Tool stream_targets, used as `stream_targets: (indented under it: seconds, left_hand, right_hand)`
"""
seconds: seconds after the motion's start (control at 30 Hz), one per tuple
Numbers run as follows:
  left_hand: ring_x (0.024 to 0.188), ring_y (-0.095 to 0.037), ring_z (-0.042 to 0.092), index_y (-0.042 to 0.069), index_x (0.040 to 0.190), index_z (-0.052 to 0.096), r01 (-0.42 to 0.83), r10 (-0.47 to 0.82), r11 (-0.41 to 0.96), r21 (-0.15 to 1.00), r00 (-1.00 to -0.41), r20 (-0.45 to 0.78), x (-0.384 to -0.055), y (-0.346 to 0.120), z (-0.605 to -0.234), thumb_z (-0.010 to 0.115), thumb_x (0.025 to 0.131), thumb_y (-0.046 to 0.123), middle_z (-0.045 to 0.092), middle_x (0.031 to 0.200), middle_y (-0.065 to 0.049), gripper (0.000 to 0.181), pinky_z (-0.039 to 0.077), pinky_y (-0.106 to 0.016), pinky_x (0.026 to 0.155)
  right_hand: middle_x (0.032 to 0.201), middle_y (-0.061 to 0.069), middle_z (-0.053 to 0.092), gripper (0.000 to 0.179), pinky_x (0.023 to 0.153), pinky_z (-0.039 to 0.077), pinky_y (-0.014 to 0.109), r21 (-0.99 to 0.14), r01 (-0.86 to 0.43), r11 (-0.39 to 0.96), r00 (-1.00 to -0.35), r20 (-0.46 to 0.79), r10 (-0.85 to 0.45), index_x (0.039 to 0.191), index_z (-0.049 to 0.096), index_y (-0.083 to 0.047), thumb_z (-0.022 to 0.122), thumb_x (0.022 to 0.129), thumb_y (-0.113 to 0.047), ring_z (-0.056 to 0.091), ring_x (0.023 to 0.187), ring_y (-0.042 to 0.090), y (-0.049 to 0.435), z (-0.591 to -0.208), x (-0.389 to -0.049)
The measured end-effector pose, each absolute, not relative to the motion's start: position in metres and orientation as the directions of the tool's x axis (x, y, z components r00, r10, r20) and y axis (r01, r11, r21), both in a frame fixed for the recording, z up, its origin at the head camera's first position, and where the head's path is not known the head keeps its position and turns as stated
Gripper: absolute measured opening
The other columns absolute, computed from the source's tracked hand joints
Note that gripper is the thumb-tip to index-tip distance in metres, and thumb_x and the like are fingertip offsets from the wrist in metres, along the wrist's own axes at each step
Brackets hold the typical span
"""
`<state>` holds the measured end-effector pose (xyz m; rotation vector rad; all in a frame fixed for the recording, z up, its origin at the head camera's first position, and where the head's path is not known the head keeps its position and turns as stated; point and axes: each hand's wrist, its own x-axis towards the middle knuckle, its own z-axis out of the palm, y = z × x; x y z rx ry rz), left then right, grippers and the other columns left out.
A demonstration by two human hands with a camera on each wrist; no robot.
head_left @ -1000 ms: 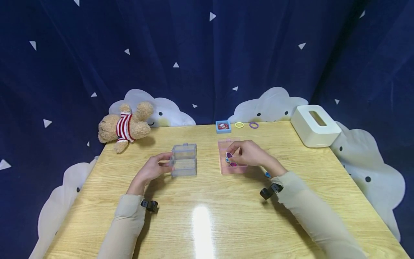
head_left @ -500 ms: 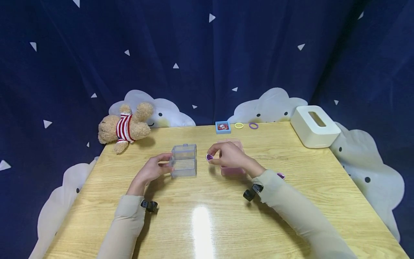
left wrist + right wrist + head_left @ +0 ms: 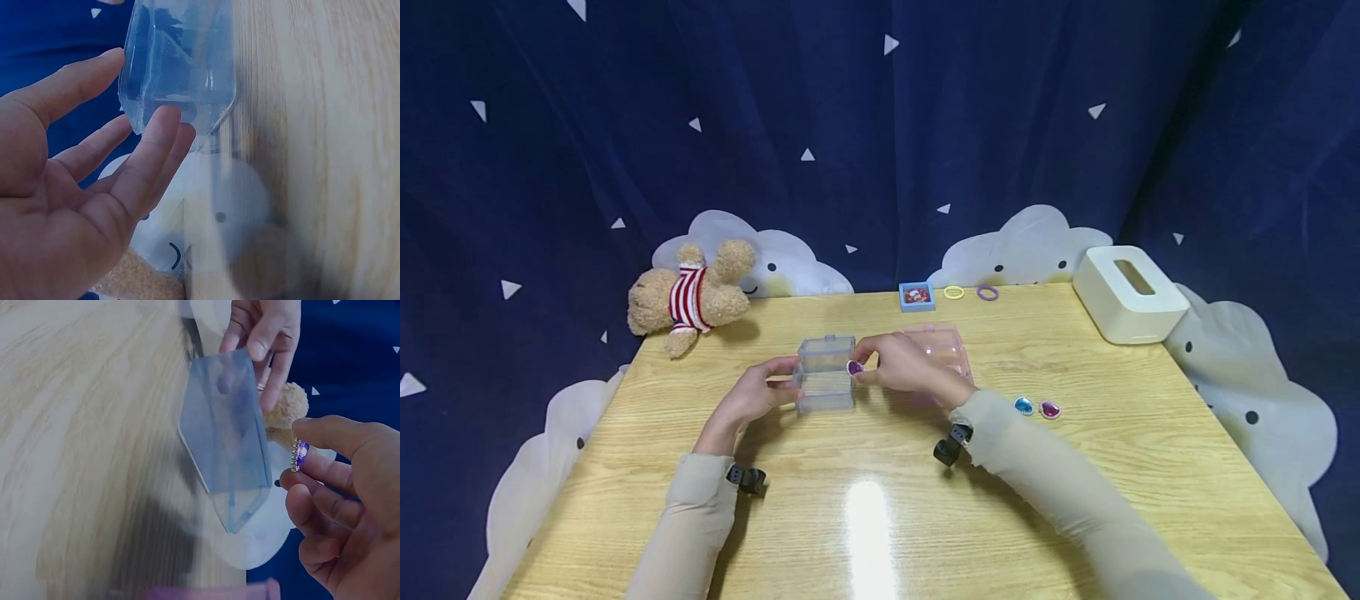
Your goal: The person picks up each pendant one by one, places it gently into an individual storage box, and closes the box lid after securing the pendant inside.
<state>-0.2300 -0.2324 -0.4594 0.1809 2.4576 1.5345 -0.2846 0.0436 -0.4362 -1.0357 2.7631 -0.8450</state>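
Note:
A see-through bluish plastic box stands on the table, with a small tab on its far edge. My left hand grips this box by its left end, thumb and fingertips against the plastic. Between thumb and fingers of my right hand is a purple gem with a beaded silver rim, level with the box's right edge. In the right wrist view, the gem hangs apart from the box. A see-through pink box lies partly hidden behind my right hand and forearm.
A teal gem and a magenta gem lie right of my right wrist. Along the back are a blue square framed piece, a yellow ring, a purple ring, a white tissue box and a teddy bear.
My right hand has carried the purple gem leftward from the pink box to the bluish box. The teal and magenta gems have come out from behind the right arm. The left hand stays put.

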Motion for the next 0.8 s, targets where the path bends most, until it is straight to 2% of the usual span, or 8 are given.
stream_targets:
  seconds: [0.3,0.53,0.8]
  left_hand:
    - [0.129,-0.047,0.054,-0.003,0.149,0.041,-0.035,0.223,0.432,0.901,-0.964,-0.144,-0.230,-0.232,-0.460,0.068,0.092,0.003,0.047,0.145,-0.031,0.064,0.054,-0.041,0.100]
    - [0.130,-0.046,0.054,-0.002,0.149,0.041,-0.046,0.219,0.439,0.897,-0.963,-0.157,-0.232,-0.233,-0.459,0.068,0.092,0.004,0.048,0.146,-0.029,0.063,0.054,-0.041,0.101]
    - [0.129,-0.046,0.055,-0.003,0.149,0.040,-0.041,0.224,0.433,0.901,-0.963,-0.151,-0.232,-0.233,-0.461,0.068,0.092,0.003,0.048,0.145,-0.029,0.064,0.054,-0.040,0.100]
  right_hand:
    - [0.102,-0.004,0.074,0.030,0.094,0.053,0.036,-0.488,-0.596,0.638,-0.771,0.125,-0.625,0.109,0.074,-0.018,0.080,0.084,-0.033,0.070,0.103,0.023,0.024,-0.447,-0.286]
    - [0.102,-0.005,0.073,0.029,0.093,0.053,0.035,-0.472,-0.598,0.648,-0.773,0.124,-0.622,0.108,0.074,-0.019,0.079,0.085,-0.034,0.069,0.103,0.020,0.018,-0.447,-0.286]
    - [0.107,-0.003,0.075,0.030,0.091,0.054,0.034,-0.439,-0.625,0.645,-0.744,0.087,-0.662,0.110,0.074,-0.019,0.080,0.084,-0.032,0.069,0.101,0.018,0.009,-0.450,-0.284]
